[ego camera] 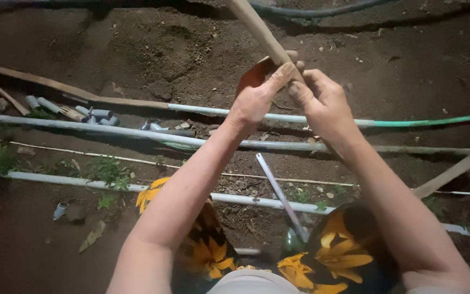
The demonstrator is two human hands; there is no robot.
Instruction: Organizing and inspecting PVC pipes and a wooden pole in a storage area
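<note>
Both my hands grip a long wooden handle [257,27] that slants up and to the left out of the top of the view. My left hand [257,98] wraps around its lower end, thumb along the wood. My right hand [325,106] closes on it just to the right, fingers touching the left hand. A reddish-brown piece [255,73] shows behind my left hand at the handle's end. Bare soil lies beneath.
Several long grey pipes [110,129] run across the dirt, one joining a green hose [436,120]. Short pipe pieces [96,114] lie at left. A hacksaw blade [278,188] rests near my knees. Wooden slats [450,174] and small weeds [107,171] lie about.
</note>
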